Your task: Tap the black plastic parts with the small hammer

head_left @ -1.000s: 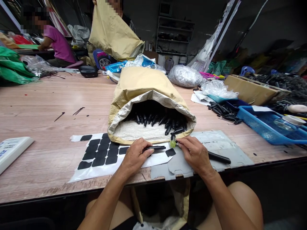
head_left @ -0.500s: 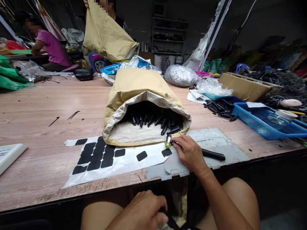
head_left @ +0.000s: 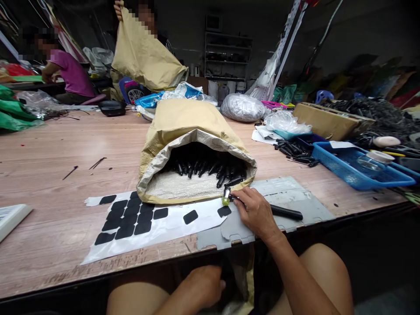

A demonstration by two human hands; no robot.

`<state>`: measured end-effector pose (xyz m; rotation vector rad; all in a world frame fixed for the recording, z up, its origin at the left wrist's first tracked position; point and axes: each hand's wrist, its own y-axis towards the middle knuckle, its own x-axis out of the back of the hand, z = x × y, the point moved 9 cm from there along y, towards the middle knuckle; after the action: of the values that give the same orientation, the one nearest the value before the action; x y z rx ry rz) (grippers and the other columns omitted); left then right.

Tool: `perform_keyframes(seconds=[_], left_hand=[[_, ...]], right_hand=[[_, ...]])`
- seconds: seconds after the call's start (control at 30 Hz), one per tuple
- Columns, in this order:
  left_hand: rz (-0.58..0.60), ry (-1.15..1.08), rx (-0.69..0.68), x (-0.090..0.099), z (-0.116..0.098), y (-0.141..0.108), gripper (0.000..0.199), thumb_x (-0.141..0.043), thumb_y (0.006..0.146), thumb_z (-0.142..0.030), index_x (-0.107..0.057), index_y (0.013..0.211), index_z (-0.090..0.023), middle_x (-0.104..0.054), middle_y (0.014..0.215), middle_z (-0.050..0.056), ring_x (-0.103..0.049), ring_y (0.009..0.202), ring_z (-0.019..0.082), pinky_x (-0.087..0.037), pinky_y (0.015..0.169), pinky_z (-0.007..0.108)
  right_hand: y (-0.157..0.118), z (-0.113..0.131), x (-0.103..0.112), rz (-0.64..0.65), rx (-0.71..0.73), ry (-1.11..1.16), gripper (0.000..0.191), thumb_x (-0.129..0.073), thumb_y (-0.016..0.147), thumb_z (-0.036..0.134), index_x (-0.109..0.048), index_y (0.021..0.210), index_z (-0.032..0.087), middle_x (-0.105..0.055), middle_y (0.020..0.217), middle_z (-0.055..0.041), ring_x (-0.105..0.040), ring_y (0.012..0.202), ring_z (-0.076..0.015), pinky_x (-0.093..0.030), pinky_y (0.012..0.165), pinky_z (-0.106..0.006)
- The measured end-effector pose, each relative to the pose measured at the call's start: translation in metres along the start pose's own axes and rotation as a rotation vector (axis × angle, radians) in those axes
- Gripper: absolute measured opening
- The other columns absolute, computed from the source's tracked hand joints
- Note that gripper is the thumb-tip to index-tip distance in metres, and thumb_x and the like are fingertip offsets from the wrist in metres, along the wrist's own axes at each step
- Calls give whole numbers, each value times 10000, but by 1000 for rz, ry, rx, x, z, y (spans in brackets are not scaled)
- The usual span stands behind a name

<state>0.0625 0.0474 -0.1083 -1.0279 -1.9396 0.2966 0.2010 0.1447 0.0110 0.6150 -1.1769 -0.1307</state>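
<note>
Yellow-tipped hammer (head_left: 226,196) — in the right-hand fingers (head_left: 241,196)

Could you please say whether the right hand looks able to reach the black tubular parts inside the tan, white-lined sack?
Probably yes, once its grip is freed: the right hand holds a black-handled hammer, but the sack gapes close by and the nearest black tubular parts look unobstructed.

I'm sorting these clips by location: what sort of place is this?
Probably a workshop: a sack of small black parts lies open on the worktable, the right hand holds a hammer, and loose black pieces lie beside a blue tray.
</note>
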Motion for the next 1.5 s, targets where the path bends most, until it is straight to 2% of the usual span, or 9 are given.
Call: perform_keyframes(seconds=[0.1,0.17,0.3,0.37,0.53,0.87,1.03,1.23,1.5], left_hand=[[168,35,-220,29,-40,-30,325,-689,784,-473,-783,985,-236,-790,892,72,-718,894,298,-523,801,363],[124,-131,-321,75,-63,-36,328,-599,873,-508,-761,978,-243,-760,791,8,-682,704,188,-480,619,253],[-646,-88,-179,202,-54,-6,335,-504,939,-436,-716,850,-192,-736,816,35,-653,751,180,-432,624,253],[-824,15,-29,226,-41,20,309,-537,917,-430,-715,842,-190,-743,859,62,-665,816,211,-434,668,278],[-802,79,66,223,-30,62,177,-672,796,-374,-718,796,-203,-748,891,89,-673,867,273,-409,656,310],[-830,-36,-108,204,16,-31,158,-662,842,-362,-687,943,-242,-703,906,1,-621,842,209,-419,720,301],[-809,-151,-246,173,28,-31,127,-681,837,-276,-683,960,-242,-665,933,-2,-604,894,194,-439,794,301],[-809,-213,-276,171,31,-28,128,-714,810,-246,-703,937,-246,-651,927,-2,-600,898,193,-437,781,301],[-821,-246,-254,172,33,-29,150,-727,788,-223,-754,935,-235,-622,875,3,-587,853,186,-435,761,299]], right_hand=[[0,1,0,-2,-3,-6,233,-554,947,182,-675,1139,237,-659,997,-58,-574,969,-229,-463,882,-354],[0,1,0,-9,-4,-12,234,-553,947,184,-674,1141,237,-658,992,-58,-571,963,-228,-460,875,-354],[-1,1,1,-13,1,-15,230,-556,947,192,-674,1139,238,-653,991,-57,-565,951,-225,-454,864,-351],[0,1,1,-12,2,-7,230,-559,947,190,-674,1140,241,-652,992,-53,-564,949,-221,-454,867,-348],[0,0,0,6,-4,4,217,-555,955,197,-673,1132,241,-651,989,-49,-562,945,-221,-455,865,-350],[0,2,0,-6,17,5,225,-559,947,185,-679,1129,243,-658,979,-45,-578,946,-217,-474,860,-344],[-2,4,16,-143,67,-2,249,-526,969,176,-673,1166,220,-688,1020,-61,-613,979,-223,-497,890,-360],[-1,29,39,-243,130,139,302,-555,967,158,-643,1245,235,-704,1068,-61,-641,1013,-213,-528,930,-375],[8,80,23,-56,136,339,321,-488,993,174,-647,1259,257,-712,1040,-73,-664,972,-208,-565,878,-363]])
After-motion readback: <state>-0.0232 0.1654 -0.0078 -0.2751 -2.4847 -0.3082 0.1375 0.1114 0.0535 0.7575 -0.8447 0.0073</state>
